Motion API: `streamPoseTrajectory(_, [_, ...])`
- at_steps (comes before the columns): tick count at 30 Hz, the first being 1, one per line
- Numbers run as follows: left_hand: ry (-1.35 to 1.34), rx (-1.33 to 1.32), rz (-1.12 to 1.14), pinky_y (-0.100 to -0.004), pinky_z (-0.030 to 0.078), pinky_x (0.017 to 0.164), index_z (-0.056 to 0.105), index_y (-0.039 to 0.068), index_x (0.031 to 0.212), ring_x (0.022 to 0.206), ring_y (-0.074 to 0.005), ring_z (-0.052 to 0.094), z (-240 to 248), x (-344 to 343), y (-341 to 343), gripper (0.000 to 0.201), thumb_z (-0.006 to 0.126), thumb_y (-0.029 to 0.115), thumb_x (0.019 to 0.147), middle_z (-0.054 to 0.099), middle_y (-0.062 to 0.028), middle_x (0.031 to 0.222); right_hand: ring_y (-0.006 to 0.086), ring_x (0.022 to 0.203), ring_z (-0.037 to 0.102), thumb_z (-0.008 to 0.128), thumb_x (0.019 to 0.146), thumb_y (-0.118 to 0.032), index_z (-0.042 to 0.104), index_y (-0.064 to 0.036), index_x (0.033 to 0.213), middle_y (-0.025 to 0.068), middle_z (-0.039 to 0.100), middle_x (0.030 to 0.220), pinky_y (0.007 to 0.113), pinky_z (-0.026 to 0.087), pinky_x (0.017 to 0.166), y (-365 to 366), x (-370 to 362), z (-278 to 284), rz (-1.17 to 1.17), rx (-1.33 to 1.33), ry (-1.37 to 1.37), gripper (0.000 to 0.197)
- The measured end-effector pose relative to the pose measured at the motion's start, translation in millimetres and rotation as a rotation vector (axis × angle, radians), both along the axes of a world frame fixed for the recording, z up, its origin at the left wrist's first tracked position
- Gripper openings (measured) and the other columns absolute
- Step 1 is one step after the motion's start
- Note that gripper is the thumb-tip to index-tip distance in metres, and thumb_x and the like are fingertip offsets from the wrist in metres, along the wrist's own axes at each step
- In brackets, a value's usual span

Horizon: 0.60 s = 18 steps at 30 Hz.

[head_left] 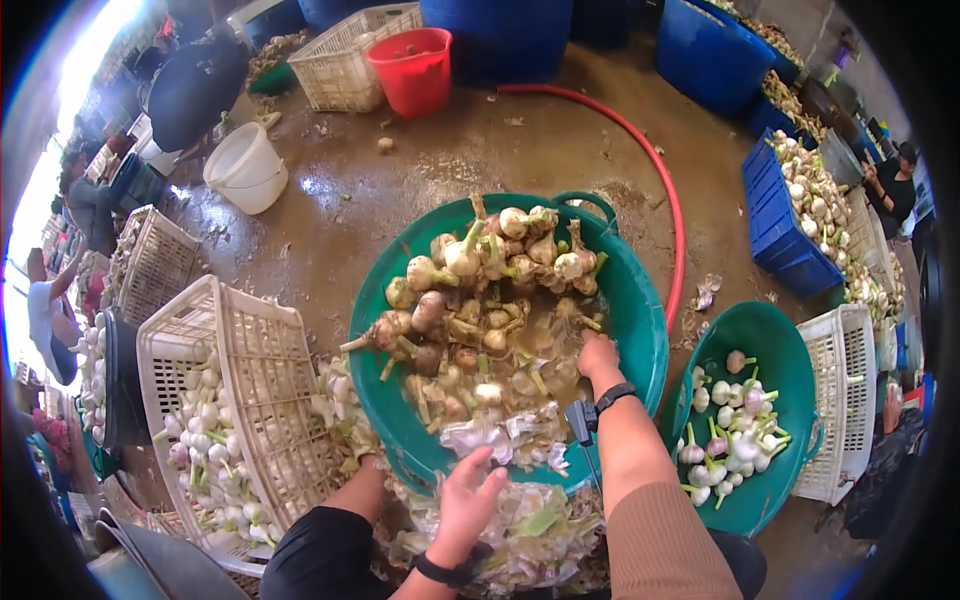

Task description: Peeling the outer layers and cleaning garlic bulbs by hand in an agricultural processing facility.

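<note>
A large green tub (362,330) holds muddy garlic bulbs (425,272), murky water and loose peeled skins. At its right inner side my right hand (597,357) reaches in, closed at the stem end of a garlic bulb (567,309); its fingertips are partly hidden. My left hand (468,503) hovers over the tub's near rim, fingers apart and holding nothing. Below it lies a heap of garlic skins (540,535), close to my legs. Both wrists wear dark bands, and a small device with a cable is fixed by the right one.
Cleaned garlic fills a white crate (265,340) on the left and partly fills a smaller green tub (810,400) on the right. A red hose (660,180) curves across the wet floor. Beyond stand a white bucket (250,185), a red bucket (412,85) and blue bins (500,45). People work at both sides.
</note>
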<state>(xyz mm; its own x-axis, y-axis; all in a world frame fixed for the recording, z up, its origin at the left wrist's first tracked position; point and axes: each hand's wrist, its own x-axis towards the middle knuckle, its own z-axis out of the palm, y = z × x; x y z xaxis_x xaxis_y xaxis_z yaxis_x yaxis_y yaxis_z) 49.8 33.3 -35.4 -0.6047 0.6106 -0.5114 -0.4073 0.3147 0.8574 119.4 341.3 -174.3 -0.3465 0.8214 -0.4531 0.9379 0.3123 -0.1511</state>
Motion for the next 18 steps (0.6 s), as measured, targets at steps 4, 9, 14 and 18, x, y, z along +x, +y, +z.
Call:
streamPoseTrajectory(4, [0.216,0.067,-0.004,-0.0245,0.043,0.08,0.032,-0.002,0.13,0.097,-0.0122,0.049,-3,-17,5,0.052,0.056,0.006,0.084,0.047,-0.0124,0.117,0.0252,0.079,0.062,0.063,0.078,-0.022,0.048,-0.0013,0.115,0.0138,0.062,0.092,0.036,0.05,0.07,-58,-9,38,-0.41,-0.452,0.447,0.045])
streamPoseTrajectory(9, [0.61,-0.021,-0.174,-0.0386,0.036,0.093,0.023,-0.002,0.134,0.113,-0.0343,0.041,10,-6,9,0.069,0.059,0.025,0.082,0.035,-0.0245,0.125,0.0194,0.075,0.06,0.059,0.081,-0.018,0.054,0.0035,0.109,0.0139,0.061,0.092,0.03,0.048,0.068,-217,0,133,-0.238,-0.727,1.136,0.036])
streamPoseTrajectory(14, [0.357,-0.103,0.056,-0.0318,0.047,0.069,0.056,-0.004,0.103,0.078,-0.0238,0.061,34,-24,-6,0.041,0.066,0.026,0.076,0.062,-0.0182,0.087,0.0305,0.073,0.056,0.056,0.076,-0.008,0.057,-0.0014,0.092,0.0128,0.057,0.077,0.037,0.047,0.063,-238,7,175,0.509,0.08,0.803,0.018])
streamPoseTrajectory(18, [0.375,-0.083,-0.056,-0.0285,0.047,0.065,0.057,-0.006,0.101,0.073,-0.0171,0.061,51,-24,-16,0.041,0.066,0.025,0.076,0.063,-0.0167,0.084,0.0278,0.066,0.055,0.058,0.074,-0.008,0.056,-0.0054,0.077,0.0102,0.056,0.069,0.038,0.046,0.059,-249,16,190,0.662,0.195,0.762,0.004])
